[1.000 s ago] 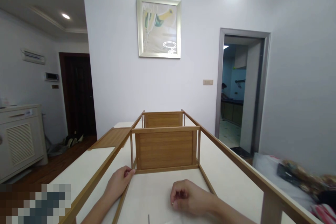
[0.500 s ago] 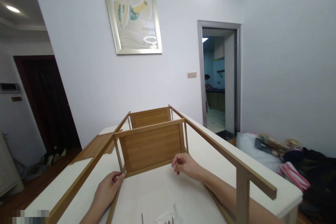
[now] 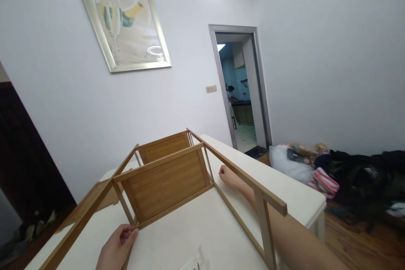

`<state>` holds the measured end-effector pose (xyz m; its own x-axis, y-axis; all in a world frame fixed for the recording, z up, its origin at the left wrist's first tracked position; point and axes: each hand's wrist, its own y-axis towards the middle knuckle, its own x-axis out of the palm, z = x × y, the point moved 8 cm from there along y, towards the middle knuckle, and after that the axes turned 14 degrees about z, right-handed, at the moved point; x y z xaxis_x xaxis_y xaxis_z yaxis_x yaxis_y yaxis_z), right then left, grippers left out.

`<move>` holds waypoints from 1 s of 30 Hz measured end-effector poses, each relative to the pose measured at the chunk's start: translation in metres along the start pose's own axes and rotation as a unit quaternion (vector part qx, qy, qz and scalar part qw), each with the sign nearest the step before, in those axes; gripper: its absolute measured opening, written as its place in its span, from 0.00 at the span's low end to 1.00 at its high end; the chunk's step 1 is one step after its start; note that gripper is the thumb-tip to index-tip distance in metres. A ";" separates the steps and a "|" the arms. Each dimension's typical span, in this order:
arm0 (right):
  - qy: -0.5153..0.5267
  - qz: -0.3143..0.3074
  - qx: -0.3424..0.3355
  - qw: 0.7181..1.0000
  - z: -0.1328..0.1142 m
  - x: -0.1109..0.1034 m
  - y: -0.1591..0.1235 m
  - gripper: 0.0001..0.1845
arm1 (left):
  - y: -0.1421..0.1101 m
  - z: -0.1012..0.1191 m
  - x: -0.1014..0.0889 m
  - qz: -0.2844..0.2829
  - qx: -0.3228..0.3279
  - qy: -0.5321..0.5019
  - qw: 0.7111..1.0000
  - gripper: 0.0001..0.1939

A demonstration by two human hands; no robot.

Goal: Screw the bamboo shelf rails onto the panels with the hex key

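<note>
Left fingers (image 3: 132,236), curled nearly closed, touch the brown, wood-panelled rectangular frame (image 3: 164,182), probably steadying its corner, grip unclear; right fingers (image 3: 223,169) pinch a tiny slender piece (image 3: 219,173).

We see smooth wood with a soft satin sheen and fine grain on the frame (image 3: 228,161) and its inset panels (image 3: 166,183); the bench (image 3: 177,223) looks smooth, white and faintly glossy; near its front edge lies a clear, crinkled plastic bag (image 3: 194,261); the picture frame (image 3: 163,46) has a pale metallic sheen, its front glossy with reflections; the wall (image 3: 183,93) looks matt; the floor (image 3: 351,240) is glossy, wood-grained; striped cloth (image 3: 325,182) looks soft.
</note>
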<state>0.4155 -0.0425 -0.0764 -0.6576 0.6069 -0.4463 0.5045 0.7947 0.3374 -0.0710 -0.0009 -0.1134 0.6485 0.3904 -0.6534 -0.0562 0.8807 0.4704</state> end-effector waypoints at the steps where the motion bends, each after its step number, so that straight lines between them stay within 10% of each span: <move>1: -0.020 -0.002 -0.005 1.000 0.004 0.001 0.001 0.18 | 0.000 0.000 0.001 -0.008 0.011 0.006 1.000 0.21; 18: -0.104 -0.136 -0.124 0.977 0.012 0.031 -0.008 0.15 | -0.002 0.009 0.002 -0.037 0.056 0.053 0.996 0.22; 30: -0.129 -0.123 -0.132 0.975 -0.007 0.028 -0.018 0.16 | -0.004 0.005 0.007 -0.068 0.057 0.065 0.994 0.22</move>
<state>0.3842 -0.0396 -0.0886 -0.5613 0.4043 -0.7221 0.1657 0.9098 0.3806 -0.0623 -0.0028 -0.1166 0.5404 0.3085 -0.7828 0.1157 0.8943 0.4323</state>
